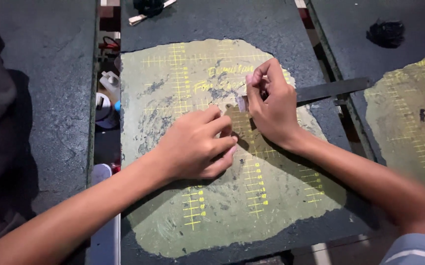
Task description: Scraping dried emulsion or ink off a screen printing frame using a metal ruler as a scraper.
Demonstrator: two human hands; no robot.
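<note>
A worn mat (183,216) is spread on the tabletop (50,73). Both hands are placed near its middle, the left hand (198,145) just before and left of the right hand (271,105). Bottles (107,103) are wedged in the gap at its left edge. A second mat (413,122) lies to the right.

Both hands over worn olive mat (183,216) with yellow ruler marks, on dark platen. Left hand (195,147) curled, fingertips pressed to mat. Right hand (271,105) pinches small pale piece (242,102) just above it. Dark flat bar (332,90) behind right hand. White bottles (105,105) in gap at left
</note>
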